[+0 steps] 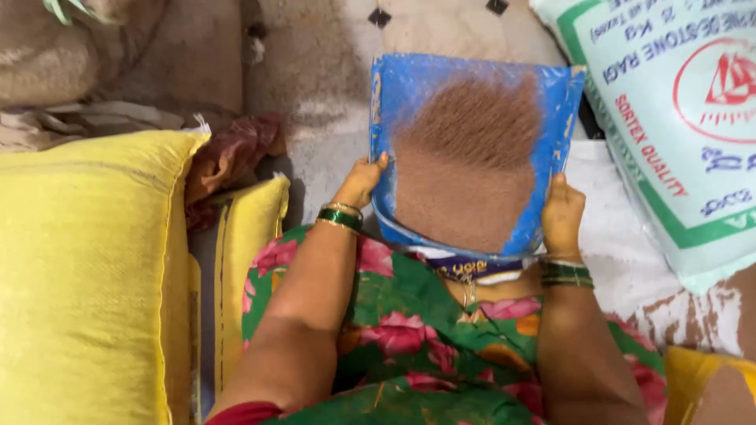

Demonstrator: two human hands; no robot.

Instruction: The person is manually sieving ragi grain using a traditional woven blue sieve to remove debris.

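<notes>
I hold a blue winnowing tray [403, 86] in front of me, its flat open edge pointing away. A heap of fine reddish-brown grain [466, 169] lies in its middle, spread toward the near rounded end. My left hand [361, 182] grips the tray's left rim, thumb on top. On the right rim my right hand [562, 214] is closed the same way. Green and gold bangles ring both wrists. The tray rests just above my lap, which is covered in green cloth with pink flowers [409, 323].
A large yellow sack [87, 267] fills the left side, with a second yellow sack [244, 236] beside my knee. A white printed sack [677, 118] lies at the right on the pale floor [323, 134]. A brown sack [118, 55] sits at the top left.
</notes>
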